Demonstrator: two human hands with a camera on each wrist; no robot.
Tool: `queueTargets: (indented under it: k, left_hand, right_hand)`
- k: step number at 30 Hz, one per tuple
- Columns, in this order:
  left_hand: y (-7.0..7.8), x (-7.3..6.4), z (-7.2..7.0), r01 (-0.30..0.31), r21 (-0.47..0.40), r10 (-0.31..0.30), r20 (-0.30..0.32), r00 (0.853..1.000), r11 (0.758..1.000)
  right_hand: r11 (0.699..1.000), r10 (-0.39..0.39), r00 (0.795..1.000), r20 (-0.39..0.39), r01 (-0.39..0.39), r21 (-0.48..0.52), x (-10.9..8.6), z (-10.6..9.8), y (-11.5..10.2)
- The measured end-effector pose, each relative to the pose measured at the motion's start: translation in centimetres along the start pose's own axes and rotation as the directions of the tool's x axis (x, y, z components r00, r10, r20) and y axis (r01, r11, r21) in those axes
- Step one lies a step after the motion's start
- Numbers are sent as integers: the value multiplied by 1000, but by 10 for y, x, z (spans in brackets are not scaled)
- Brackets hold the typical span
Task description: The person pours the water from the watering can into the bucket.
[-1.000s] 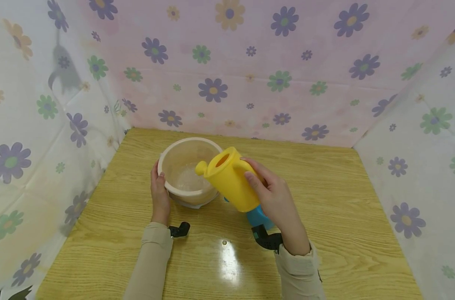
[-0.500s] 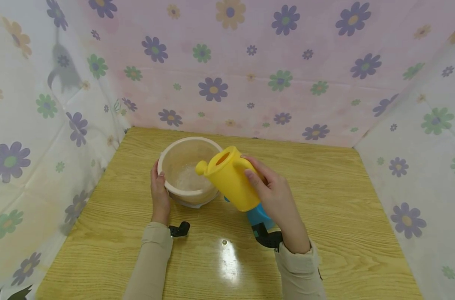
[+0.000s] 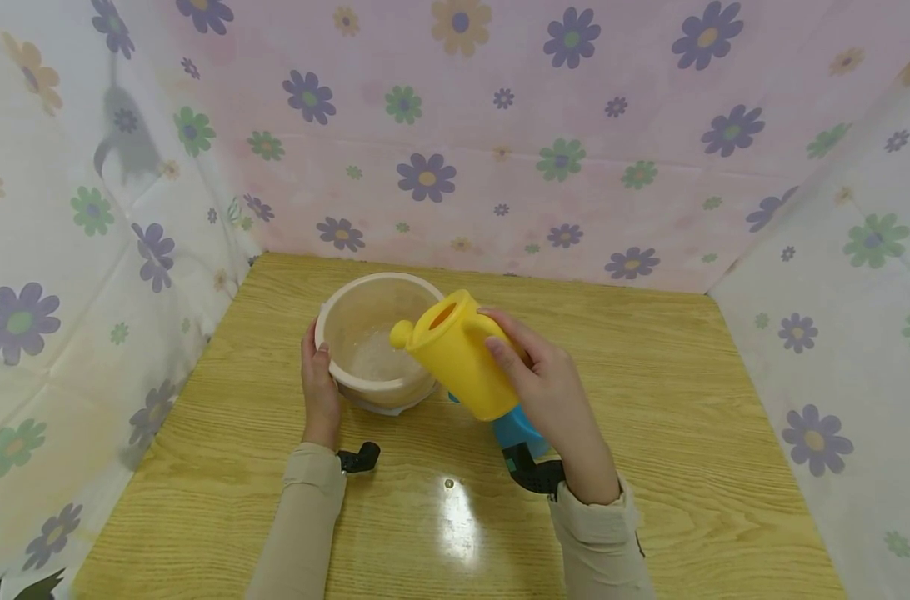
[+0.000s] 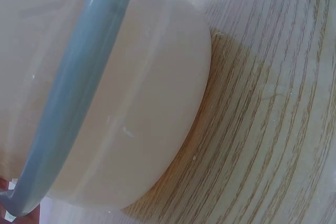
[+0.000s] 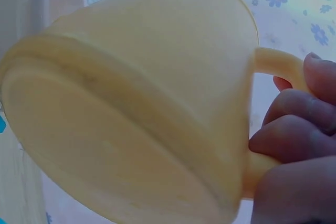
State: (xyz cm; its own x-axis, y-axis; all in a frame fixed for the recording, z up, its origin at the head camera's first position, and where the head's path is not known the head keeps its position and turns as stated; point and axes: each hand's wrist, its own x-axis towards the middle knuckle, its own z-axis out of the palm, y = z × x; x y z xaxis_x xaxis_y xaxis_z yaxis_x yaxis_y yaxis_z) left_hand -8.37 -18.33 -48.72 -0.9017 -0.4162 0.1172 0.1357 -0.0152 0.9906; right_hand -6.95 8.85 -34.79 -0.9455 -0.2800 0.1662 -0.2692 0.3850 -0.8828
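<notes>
A yellow toy watering can (image 3: 462, 362) is tilted to the left in the head view. Its round-headed spout reaches over the mouth of a beige bucket (image 3: 380, 386). My right hand (image 3: 552, 387) grips the can's handle, and in the right wrist view the fingers (image 5: 294, 124) curl through it. Water sits shallow in the bottom of the bucket. On the bucket's left side, my left hand (image 3: 320, 396) holds the wall with the thumb up near the rim. The left wrist view shows the bucket's blue-grey carry handle (image 4: 73, 87) hanging against its side, with fingertips barely visible at the lower left.
A blue plastic object (image 3: 515, 432) stands on the wooden table (image 3: 672, 433) under the watering can, mostly hidden by it and the right hand. Flower-printed cloth (image 3: 470, 192) walls off the back and both sides. Dark leaf tips (image 3: 41, 586) poke in at the lower left.
The watering can rises very slightly while keeping much the same tilt over the bucket. Both hands keep their holds, and the bucket stays in place.
</notes>
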Motion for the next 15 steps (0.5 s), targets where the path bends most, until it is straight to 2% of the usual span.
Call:
queueTargets:
  k: [9,13,15]
  left_hand:
    - [0,0,0,7,-5,-7,-2,1000,1000]
    - [-10,5,-3,6,1,-6,-5,1000,1000]
    - [-10,5,-3,6,5,-6,-4,1000,1000]
  right_hand:
    - [1000,5,1000,13,-5,-3,0,1,-1]
    - [1000,1,1000,17,-1,-3,0,1,0]
    - [1000,-2,1000,19,2,-3,1,1,0]
